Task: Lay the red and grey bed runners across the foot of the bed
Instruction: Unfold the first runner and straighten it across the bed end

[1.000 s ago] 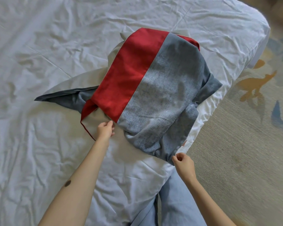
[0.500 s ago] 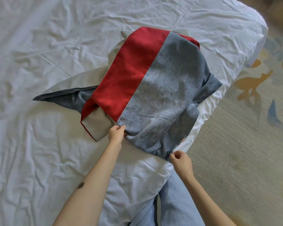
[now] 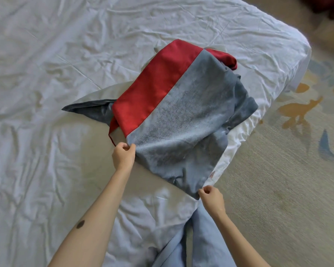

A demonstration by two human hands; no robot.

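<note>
A folded red and grey bed runner [image 3: 174,120] lies bunched on the white bed [image 3: 46,93] near its right corner. A red band runs along its left half, grey cloth covers the right half, and a grey tail pokes out to the left. My left hand [image 3: 123,156] pinches the runner's near edge where red meets grey. At the runner's near right corner, by the mattress edge, my right hand [image 3: 210,196] pinches the grey cloth. Lower layers of the runner are hidden under the top fold.
The white sheet is wrinkled all over. The bed's rounded corner [image 3: 297,47] is at upper right. A patterned beige carpet [image 3: 297,160] lies to the right. My light blue trouser legs [image 3: 193,237] stand against the bed's near edge.
My left hand slid right along the runner's near edge, from the red part to the grey seam, and closed on it. The right hand kept its grip on the corner.
</note>
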